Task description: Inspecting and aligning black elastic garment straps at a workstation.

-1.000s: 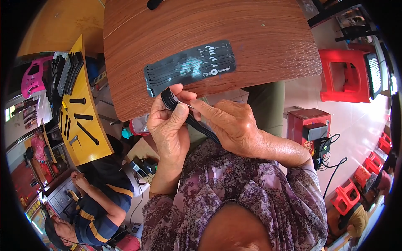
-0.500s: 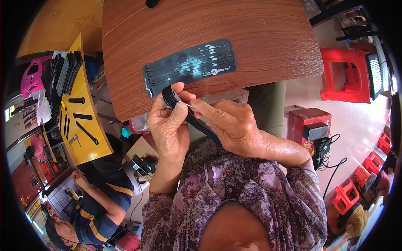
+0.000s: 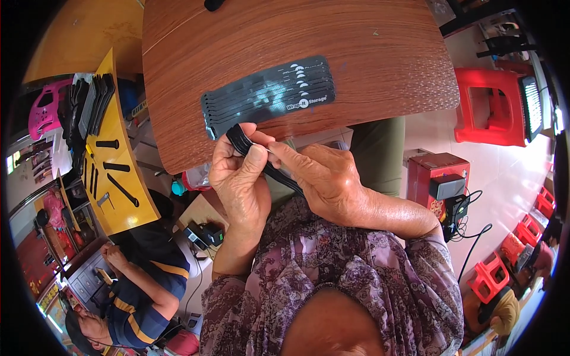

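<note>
Right around the middle of the view, just off the near edge of the bench (image 3: 392, 77), both hands are busy with a black strap (image 3: 238, 140), so that's what's being handled. Going by a clock centred on the hands with 12 at the top, the left hand (image 3: 240, 181) sits at 9 and has its thumb and fingers clamped on the strap's bent-over end, which pokes up at about 11. The right hand (image 3: 332, 178) is at 3, fingertips almost up against the left thumb, pinched on a thin pale sliver (image 3: 265, 148); too small for me to say what that is. The rest of the strap runs down toward 5 and slips under the right hand, so I can't see its far end, and the right thumb is mostly hidden too. Straight up at 12 there's a flat black pack (image 3: 267, 95) with ridges and white print lying on the bench, glare washing out its middle. Some dark thing (image 3: 214, 5) near 11 is chopped off by the top edge. Out at 9 is a yellow board (image 3: 130, 213) with black pieces on it, the outer ones bunched up and hard to count.
</note>
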`<state>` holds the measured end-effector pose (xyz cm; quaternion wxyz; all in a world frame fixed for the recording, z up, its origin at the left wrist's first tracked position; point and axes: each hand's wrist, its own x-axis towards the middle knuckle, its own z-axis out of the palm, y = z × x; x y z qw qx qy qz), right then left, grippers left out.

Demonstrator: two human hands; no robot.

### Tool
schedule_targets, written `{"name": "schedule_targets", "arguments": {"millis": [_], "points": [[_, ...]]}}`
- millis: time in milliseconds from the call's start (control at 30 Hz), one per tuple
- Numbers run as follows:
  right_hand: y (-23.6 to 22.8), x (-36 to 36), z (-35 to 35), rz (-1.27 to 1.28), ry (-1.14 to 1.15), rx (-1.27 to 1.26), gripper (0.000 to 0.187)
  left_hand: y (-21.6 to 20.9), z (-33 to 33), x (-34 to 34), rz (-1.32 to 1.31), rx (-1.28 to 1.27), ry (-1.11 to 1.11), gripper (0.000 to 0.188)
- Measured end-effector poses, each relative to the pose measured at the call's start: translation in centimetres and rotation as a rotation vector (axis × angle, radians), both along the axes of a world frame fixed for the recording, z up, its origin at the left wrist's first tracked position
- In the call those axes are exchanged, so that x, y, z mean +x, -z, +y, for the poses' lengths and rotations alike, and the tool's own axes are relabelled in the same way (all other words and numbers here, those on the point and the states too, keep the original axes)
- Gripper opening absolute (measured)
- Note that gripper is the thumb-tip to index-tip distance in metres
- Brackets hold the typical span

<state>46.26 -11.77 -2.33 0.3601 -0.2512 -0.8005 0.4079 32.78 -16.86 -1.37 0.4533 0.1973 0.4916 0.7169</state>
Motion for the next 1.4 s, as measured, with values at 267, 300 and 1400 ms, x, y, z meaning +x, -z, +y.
{"name": "schedule_targets", "arguments": {"millis": [267,300,1400], "points": [[-0.5,-0.2,-0.3,-0.041,0.019,0.013,0.059,0.3,0.0,0.3,0.080,-0.019,-0.080,0.029],[-0.4,-0.2,-0.3,-0.044,0.023,0.026,0.059,0.3,0.0,0.3,0.083,-0.023,-0.082,0.030],[-1.9,-0.5,1.0,0.012,-0.210,-0.803,0.043,1.7,-0.8,0.5,0.249,-0.038,-0.032,0.039]]}}
